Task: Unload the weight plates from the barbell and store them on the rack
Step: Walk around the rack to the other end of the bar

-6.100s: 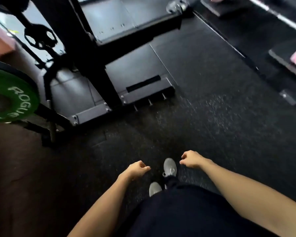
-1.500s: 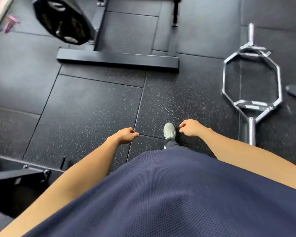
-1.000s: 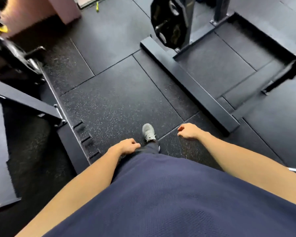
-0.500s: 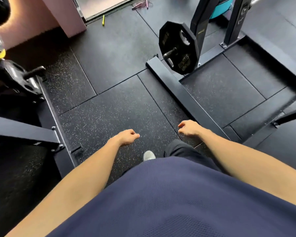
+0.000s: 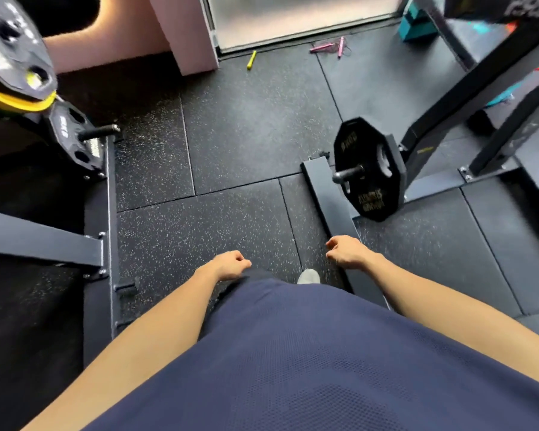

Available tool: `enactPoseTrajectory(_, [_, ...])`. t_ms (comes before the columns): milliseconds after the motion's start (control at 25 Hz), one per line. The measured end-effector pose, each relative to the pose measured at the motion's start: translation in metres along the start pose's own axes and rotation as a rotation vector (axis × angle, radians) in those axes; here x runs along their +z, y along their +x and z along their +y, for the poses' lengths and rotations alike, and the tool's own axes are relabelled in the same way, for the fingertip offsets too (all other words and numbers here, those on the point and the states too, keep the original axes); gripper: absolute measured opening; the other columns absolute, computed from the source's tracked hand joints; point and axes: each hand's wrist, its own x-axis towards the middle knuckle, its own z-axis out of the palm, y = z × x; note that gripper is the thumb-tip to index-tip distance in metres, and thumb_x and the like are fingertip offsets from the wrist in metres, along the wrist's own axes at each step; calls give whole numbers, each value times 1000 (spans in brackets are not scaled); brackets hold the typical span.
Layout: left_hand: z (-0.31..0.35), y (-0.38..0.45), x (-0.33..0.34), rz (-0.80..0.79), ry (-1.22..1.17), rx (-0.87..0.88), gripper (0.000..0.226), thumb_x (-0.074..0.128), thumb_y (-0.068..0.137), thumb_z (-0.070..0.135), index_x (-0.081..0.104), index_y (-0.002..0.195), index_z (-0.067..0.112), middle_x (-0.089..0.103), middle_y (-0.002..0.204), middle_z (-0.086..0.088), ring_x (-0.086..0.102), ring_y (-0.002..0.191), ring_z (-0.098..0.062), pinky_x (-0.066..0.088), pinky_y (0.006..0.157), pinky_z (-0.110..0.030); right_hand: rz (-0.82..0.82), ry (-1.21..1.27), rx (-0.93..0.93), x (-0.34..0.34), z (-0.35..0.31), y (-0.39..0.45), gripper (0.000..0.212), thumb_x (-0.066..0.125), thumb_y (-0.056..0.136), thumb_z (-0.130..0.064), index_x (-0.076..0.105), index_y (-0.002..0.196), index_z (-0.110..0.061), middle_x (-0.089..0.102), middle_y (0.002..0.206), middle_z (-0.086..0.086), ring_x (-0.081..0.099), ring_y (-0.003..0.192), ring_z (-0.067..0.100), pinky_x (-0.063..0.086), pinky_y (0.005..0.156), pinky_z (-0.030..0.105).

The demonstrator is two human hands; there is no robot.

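**Walking empty-handed between the racks**

We stand on the speckled rubber floor [image 5: 231, 126] with nothing in either hand. Our left hand [image 5: 231, 265] hangs in front of the hip with its fingers loosely curled around nothing; our right hand [image 5: 346, 252] does the same, just above the grey base rail [image 5: 325, 200] of the rack on our right. One pale shoe [image 5: 308, 276] shows between them.

No barbell is clearly in view, so we judge this a walking step: we are between loads, heading for the next plate or back from stowing one. The plates we can see look already stored. A black twelve-sided weight plate [image 5: 369, 169] sits upright on a low storage peg [image 5: 347, 174] of the right-hand rack [image 5: 467, 98]. At far left a small black plate [image 5: 75, 140] hangs on another peg [image 5: 98, 132], and above it a large dark plate [image 5: 10, 54] lies against a yellow one [image 5: 16, 101]; whether those two ride a bar sleeve or a peg, we cannot tell.

To do this step well, we should watch our feet: the base rail runs right beside our shoe, and the left frame [image 5: 44, 244] narrows the lane. Keeping the hands loose until we arrive is fine. When we reach a plate, gripping it with both hands at opposite edges and sliding it straight along its sleeve should stop it binding or tipping.
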Motion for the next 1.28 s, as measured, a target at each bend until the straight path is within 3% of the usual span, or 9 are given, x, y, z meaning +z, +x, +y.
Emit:
enactPoseTrajectory(120, [14, 20, -27, 70, -126, -46, 29, 50, 92, 43, 60, 110, 24, 60, 126, -2, 53, 112, -22, 40, 94, -33, -23, -70, -51, -55, -14, 46, 41, 54, 89, -15, 56, 129, -7, 57, 134, 12, 53, 123, 27, 41, 103, 31])
enactPoseTrajectory(360, [15, 85, -103, 75, -224, -130, 27, 52, 91, 43, 62, 108, 25, 62, 123, -2, 56, 108, -22, 42, 94, -32, -53, -137, -90, -130, -64, 154, 42, 56, 88, -16, 56, 129, -7, 58, 133, 12, 55, 121, 27, 41, 99, 29])
enactPoseTrajectory(560, [4, 159, -228, 59, -165, -90, 28, 51, 92, 41, 62, 109, 22, 63, 124, -4, 56, 111, -23, 41, 93, -31, -57, -141, -49, -191, -130, 247, 45, 54, 87, -14, 53, 132, -7, 57, 135, 14, 53, 123, 27, 39, 99, 27])
enactPoseTrajectory(760, [-3, 218, -385, 68, -135, -57, 30, 47, 95, 43, 60, 112, 22, 62, 118, -1, 56, 101, -21, 39, 80, -29, -38, -100, -13, -262, -223, 322, 47, 52, 87, -12, 52, 133, -6, 53, 139, 14, 51, 126, 27, 38, 101, 27])
enactPoseTrajectory(920, [-2, 249, -463, 87, -151, -54, 25, 47, 95, 45, 57, 107, 25, 61, 93, 4, 57, 81, -14, 36, 66, -29, -30, -110, -38, -314, -281, 371, 48, 56, 88, -17, 50, 135, -7, 54, 138, 13, 50, 126, 27, 37, 100, 27])
enactPoseTrajectory(1000, [-1, 264, -494, 124, -241, -79, 24, 48, 94, 45, 57, 105, 26, 60, 88, 7, 54, 74, -9, 36, 61, -28, -34, -134, -76, -343, -308, 403, 49, 57, 89, -19, 50, 136, -7, 55, 137, 14, 51, 126, 28, 38, 101, 28])
enactPoseTrajectory(1160, [-4, 288, -537, 222, -463, -193, 29, 50, 93, 47, 53, 113, 26, 59, 91, 5, 55, 78, -14, 37, 66, -32, -115, -294, -215, -395, -369, 482, 48, 58, 89, -26, 52, 133, -8, 55, 136, 16, 52, 123, 31, 40, 101, 32])
enactPoseTrajectory(1280, [1, 305, -556, 296, -663, -317, 38, 51, 93, 49, 51, 121, 23, 55, 105, 0, 55, 94, -22, 39, 78, -33, -201, -493, -344, -431, -421, 543, 46, 59, 88, -27, 54, 130, -8, 59, 130, 17, 56, 116, 33, 45, 97, 34])
